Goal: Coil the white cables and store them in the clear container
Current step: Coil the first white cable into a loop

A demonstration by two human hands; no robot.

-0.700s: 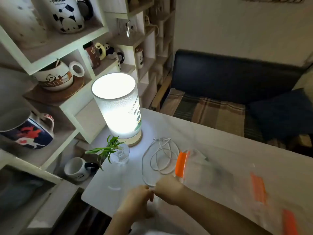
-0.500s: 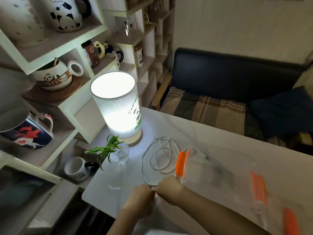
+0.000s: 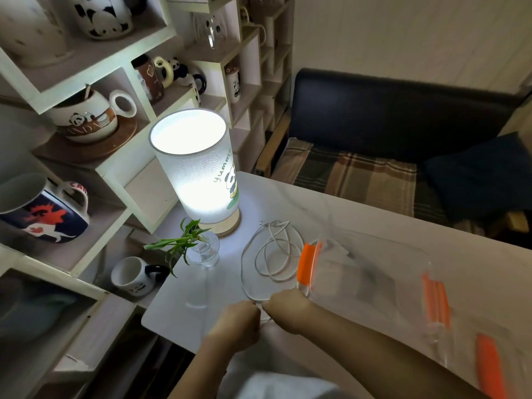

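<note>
A thin white cable [image 3: 273, 254] lies in loose loops on the white table [image 3: 345, 214], just right of the lamp. Its near end runs down to my hands. My left hand [image 3: 236, 323] and my right hand [image 3: 285, 308] sit knuckle to knuckle at the table's near edge, both closed on that end of the cable. A clear container with orange clips [image 3: 368, 272] lies on the table to the right of the loops, its orange edge [image 3: 305, 263] touching them. What is inside it is blurred.
A lit cylindrical lamp [image 3: 198, 168] stands at the table's left corner with a small glass vase of green leaves [image 3: 201, 249] in front. Shelves of mugs [image 3: 86, 116] fill the left. A dark sofa with a plaid cushion [image 3: 359, 174] is behind the table.
Both hands stay pinched on the cable end at the near edge and barely shift. The loops and the container lie as before.
</note>
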